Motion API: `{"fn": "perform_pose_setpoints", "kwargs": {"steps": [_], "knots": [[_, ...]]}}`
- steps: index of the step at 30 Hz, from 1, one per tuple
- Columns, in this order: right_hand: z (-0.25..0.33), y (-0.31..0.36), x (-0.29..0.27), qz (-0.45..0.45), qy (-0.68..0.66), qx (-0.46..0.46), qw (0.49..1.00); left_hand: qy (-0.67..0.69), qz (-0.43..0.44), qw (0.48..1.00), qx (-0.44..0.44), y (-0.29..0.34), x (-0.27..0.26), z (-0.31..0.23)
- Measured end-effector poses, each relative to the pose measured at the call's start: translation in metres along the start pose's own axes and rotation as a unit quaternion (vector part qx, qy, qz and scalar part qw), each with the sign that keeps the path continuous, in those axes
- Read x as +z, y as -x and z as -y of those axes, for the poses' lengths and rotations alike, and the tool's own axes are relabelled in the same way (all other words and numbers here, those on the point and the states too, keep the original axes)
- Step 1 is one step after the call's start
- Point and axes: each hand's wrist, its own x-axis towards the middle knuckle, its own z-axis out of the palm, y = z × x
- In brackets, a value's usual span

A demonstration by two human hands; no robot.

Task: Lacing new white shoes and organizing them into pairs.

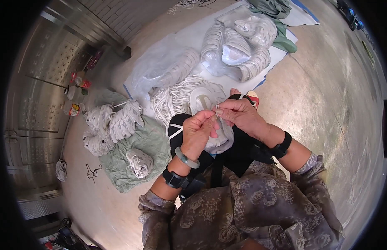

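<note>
My left hand (198, 130) and my right hand (243, 117) meet over my lap, fingertips pinched close together. Between them runs a thin white shoelace (217, 111), partly hidden by the fingers. Beneath the hands a pale grey-white shoe upper (220, 141) rests on my dark-clad lap. Its rounded white front part (200, 99) points away from me. Just beyond lies a large heap of loose white laces (170, 100), left of the upper.
Nested shoe uppers in clear plastic (237, 46) lie on a white sheet ahead. Bundled uppers (114, 125) and one single laced upper (139, 163) sit at the left, by a green cloth (118, 173). Metal doors (39, 104) stand far left, with a tub (73, 108) nearby.
</note>
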Motion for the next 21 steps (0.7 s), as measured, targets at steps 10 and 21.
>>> {"fn": "perform_pose_setpoints", "kwargs": {"steps": [10,21], "knots": [[-0.012,0.001,-0.001,-0.033,-0.015,-0.041,0.998,-0.030,0.007,0.999,-0.017,-0.001,0.004,0.008],[0.038,0.015,0.003,-0.008,0.230,-0.255,0.939,-0.122,0.069,0.966,0.218,-0.008,0.022,-0.017]]}}
